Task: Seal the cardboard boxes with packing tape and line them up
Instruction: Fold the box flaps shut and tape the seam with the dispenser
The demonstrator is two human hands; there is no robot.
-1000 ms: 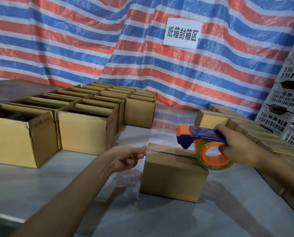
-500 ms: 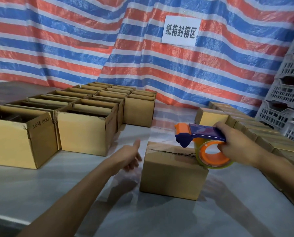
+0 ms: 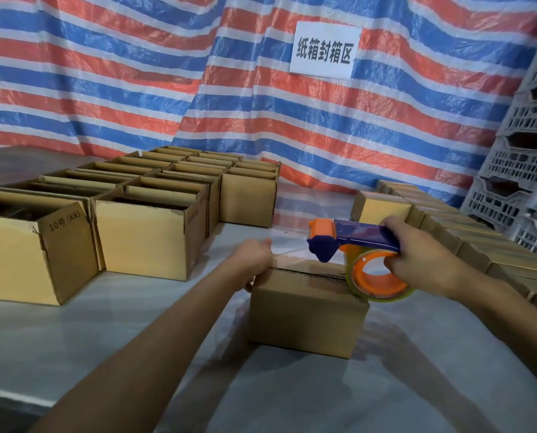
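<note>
Cardboard box [image 3: 307, 320] under your hands is the one in work. It stands on the desk [image 3: 120, 332] between your forearms with its flaps folded shut, but the centre seam [image 3: 307, 274] looks bare along most of its length, so I judge that sealing it has barely begun. Your left hand [image 3: 256, 260] curls over the box's left end and grips that edge, apparently pinning the tape's start. A faint clear strip seems to run from it towards the dispenser, though it is too thin to be sure. Your right hand [image 3: 417, 264] is closed around the tape dispenser [image 3: 354, 237], fingers hooked into the orange core of the tape roll [image 3: 379, 284], which sits at the box's right end.

Beyond and to the right of your right hand, closed boxes [image 3: 467, 245] stand lined up edge to edge, so a good share looks done, though I cannot tell whether each carries tape. To the left of your left hand and beyond it, a block of open boxes [image 3: 148, 239] waits, all unsealed. What's left, by my reckoning, is to run tape along this seam, cut it, move the box to the row by your right hand, then work through the open block
</note>
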